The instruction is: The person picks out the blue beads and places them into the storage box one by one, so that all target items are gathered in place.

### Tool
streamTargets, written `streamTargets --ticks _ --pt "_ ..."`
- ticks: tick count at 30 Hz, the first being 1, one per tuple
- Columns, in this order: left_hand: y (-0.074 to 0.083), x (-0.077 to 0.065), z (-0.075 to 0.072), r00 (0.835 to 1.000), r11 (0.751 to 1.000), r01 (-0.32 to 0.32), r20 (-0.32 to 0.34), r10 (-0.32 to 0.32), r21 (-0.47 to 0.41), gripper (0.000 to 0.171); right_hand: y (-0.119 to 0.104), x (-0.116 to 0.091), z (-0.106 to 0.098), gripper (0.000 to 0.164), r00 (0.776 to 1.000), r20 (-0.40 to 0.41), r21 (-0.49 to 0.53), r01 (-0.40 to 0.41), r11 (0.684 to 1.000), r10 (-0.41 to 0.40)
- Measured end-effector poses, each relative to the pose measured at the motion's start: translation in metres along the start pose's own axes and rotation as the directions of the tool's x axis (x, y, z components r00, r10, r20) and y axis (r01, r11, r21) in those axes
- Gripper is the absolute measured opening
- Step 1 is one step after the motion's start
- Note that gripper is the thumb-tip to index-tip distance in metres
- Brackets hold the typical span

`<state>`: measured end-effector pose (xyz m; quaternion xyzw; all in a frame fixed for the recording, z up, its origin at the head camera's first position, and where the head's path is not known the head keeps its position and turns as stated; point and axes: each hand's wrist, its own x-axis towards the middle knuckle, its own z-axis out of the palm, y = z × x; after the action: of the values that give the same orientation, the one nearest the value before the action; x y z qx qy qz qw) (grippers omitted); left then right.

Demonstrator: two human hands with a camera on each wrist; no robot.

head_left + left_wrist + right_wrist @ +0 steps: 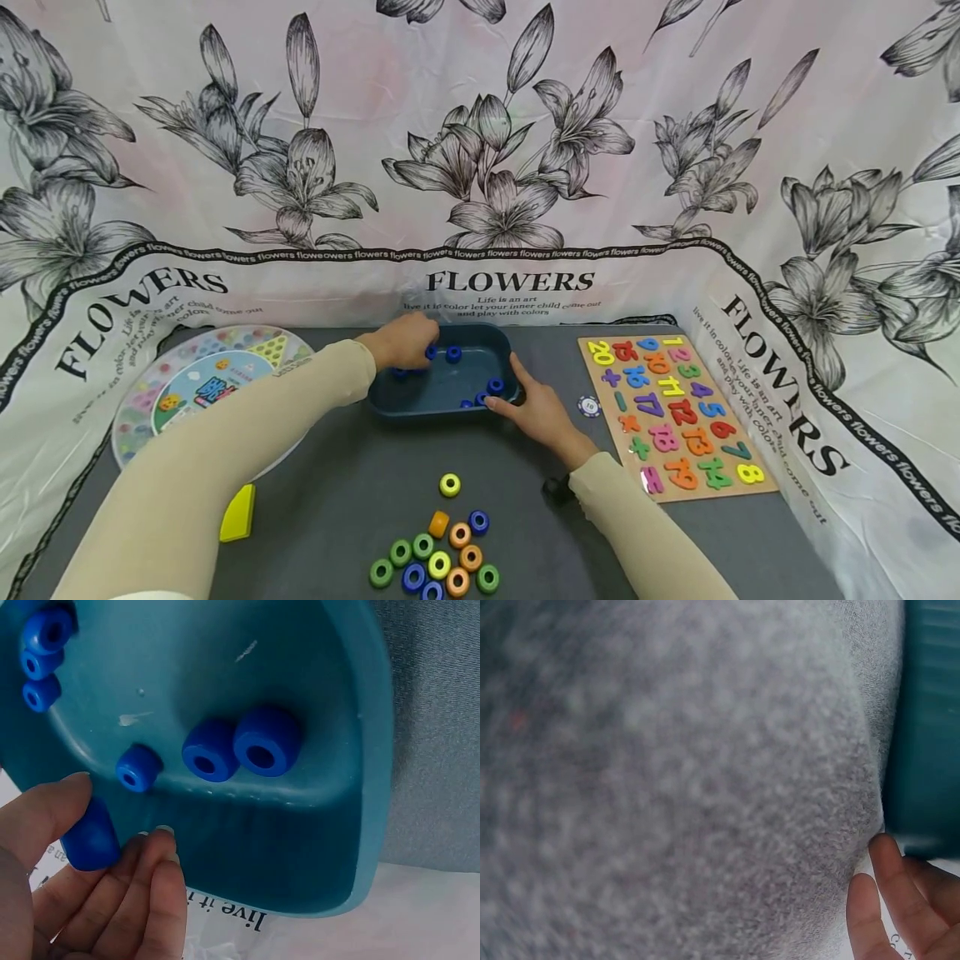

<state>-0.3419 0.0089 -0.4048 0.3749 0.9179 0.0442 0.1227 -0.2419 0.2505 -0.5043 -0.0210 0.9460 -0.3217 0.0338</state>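
A dark teal plastic basin (442, 385) stands at the back of the grey table, with several blue ring-shaped beads inside. My left hand (405, 340) reaches over its back left corner. In the left wrist view, thumb and fingers pinch a blue bead (91, 838) at the basin wall, while a smaller blue bead (139, 768) and a larger blue bead (268, 740) lie on the floor of the basin. My right hand (542, 410) grips the basin's right end, thumb over the rim, fingers (904, 900) along the outer side.
Loose green, yellow, orange and blue beads (438, 565) lie at the front of the table. On the right are a wooden number board (611, 379) and a poker chip (588, 406). At left, a round game board (138, 400) lies near a yellow block (237, 514).
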Motion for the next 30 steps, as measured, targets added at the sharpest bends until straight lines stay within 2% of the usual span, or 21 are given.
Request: streamTargets --ticks 9,12,19,23,30 --pt "-0.001 0.007 0.002 1.000 1.000 -0.010 -0.013 0.010 0.000 0.013 0.001 -0.001 -0.001 0.098 1.000 -0.003 -0.001 0.004 1.000 -0.004" --pt "-0.002 0.007 0.000 1.000 1.000 0.004 -0.013 -0.004 0.012 0.016 0.001 -0.001 -0.001 0.098 1.000 -0.004 0.006 0.005 1.000 -0.005" --pt "-0.006 0.006 -0.004 0.998 1.000 0.027 0.056 -0.027 0.012 0.019 0.001 -0.001 0.000 0.097 1.000 -0.006 -0.006 0.020 1.000 -0.020" --pt "-0.008 0.008 -0.005 0.996 0.999 0.048 0.069 -0.048 0.003 0.029 0.001 0.000 0.000 0.097 1.000 -0.004 -0.008 0.015 1.000 -0.015" --pt "-0.010 0.014 -0.005 0.995 0.999 0.054 0.084 -0.053 -0.001 0.030 0.002 -0.001 -0.001 0.096 1.000 -0.002 -0.004 0.018 1.000 -0.018"
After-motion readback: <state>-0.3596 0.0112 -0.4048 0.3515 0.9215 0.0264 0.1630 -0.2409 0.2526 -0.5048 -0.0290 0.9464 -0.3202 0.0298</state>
